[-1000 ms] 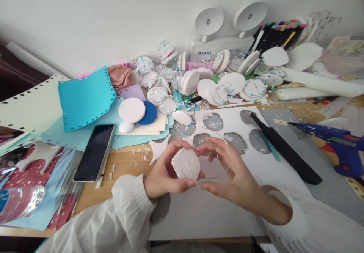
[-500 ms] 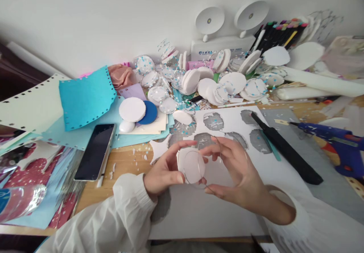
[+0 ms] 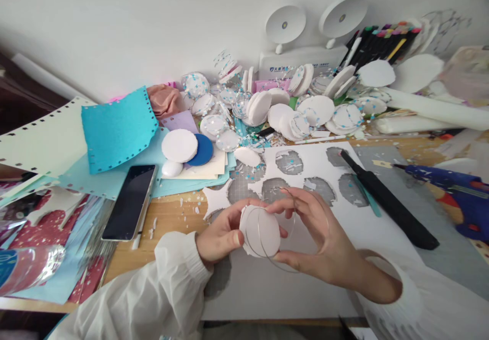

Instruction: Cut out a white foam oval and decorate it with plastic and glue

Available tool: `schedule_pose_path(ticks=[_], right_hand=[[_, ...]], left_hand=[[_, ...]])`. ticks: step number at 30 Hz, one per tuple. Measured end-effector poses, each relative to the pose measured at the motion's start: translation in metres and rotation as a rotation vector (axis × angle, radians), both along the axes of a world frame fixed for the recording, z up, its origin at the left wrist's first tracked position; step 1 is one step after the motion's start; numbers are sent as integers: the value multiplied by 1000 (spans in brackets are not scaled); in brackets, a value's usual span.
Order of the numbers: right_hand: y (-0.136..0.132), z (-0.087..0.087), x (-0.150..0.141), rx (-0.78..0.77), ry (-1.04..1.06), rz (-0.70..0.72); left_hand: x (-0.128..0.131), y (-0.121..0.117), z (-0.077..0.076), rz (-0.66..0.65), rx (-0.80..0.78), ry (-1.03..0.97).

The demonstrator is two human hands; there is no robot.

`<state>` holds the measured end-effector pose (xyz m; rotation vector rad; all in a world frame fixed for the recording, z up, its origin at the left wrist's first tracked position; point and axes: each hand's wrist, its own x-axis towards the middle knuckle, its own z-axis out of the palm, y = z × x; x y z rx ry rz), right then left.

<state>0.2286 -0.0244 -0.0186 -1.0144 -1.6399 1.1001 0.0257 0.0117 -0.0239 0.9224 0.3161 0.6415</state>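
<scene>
1 white disc (image 3: 269,235) with wire loops (image 3: 280,268) between fingers (image 3: 280,205) of left hand (image 3: 221,234) and right hand (image 3: 319,234), clear bottle (image 3: 36,268) far left

We saw a phone (image 3: 130,202) at left, a turquoise sheet (image 3: 118,132) beyond it near a crumpled pinkish cloth (image 3: 164,100), markers (image 3: 382,47) beside a twin-headed lamp (image 3: 301,58), and a blue glue gun (image 3: 451,177) at far right.

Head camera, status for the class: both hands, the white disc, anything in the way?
Left hand holds white disc; right hand at its edge. Thin wire looped across disc's face. Nothing apparently in the way; black tool lies apart, to the right.
</scene>
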Motion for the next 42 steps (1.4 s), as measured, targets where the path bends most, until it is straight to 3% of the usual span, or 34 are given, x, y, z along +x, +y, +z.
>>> schedule_pose_path(ticks=[12, 19, 29, 42], right_hand=[[4, 4, 6, 77, -74, 40], [3, 2, 6, 99, -91, 37], [5, 1, 6, 125, -118, 49], [2, 3, 5, 51, -40, 65]], left_hand=[[-1, -5, 6, 82, -10, 102], [0, -6, 12, 75, -202, 65], [2, -5, 9, 112, -280, 153], [2, -4, 10, 72, -240, 80]])
